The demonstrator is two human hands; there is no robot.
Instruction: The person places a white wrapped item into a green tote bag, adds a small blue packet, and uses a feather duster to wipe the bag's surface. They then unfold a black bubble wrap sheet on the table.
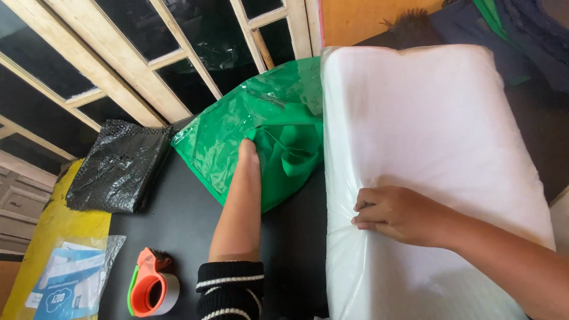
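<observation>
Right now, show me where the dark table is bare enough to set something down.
Bare dark table lies between the black bag, the green bag and the orange tape dispenser, left of the left hand. A narrower strip runs between that forearm and the white pillow. The right side is crowded: the pillow, gripped by the right hand, fills it.

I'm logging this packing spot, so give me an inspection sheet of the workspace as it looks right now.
Surface: dark tabletop, yellow edge at left.
Job's things: white pillow in clear wrap; green plastic bag beside it.
Clutter: black plastic bag, orange tape dispenser, clear packet of papers.
Hands: left hand reaches into the green bag; right hand pinches the pillow's wrap.
Cables: nothing seen.
Surroundings: wooden window frame, dark panes, orange wall.
</observation>
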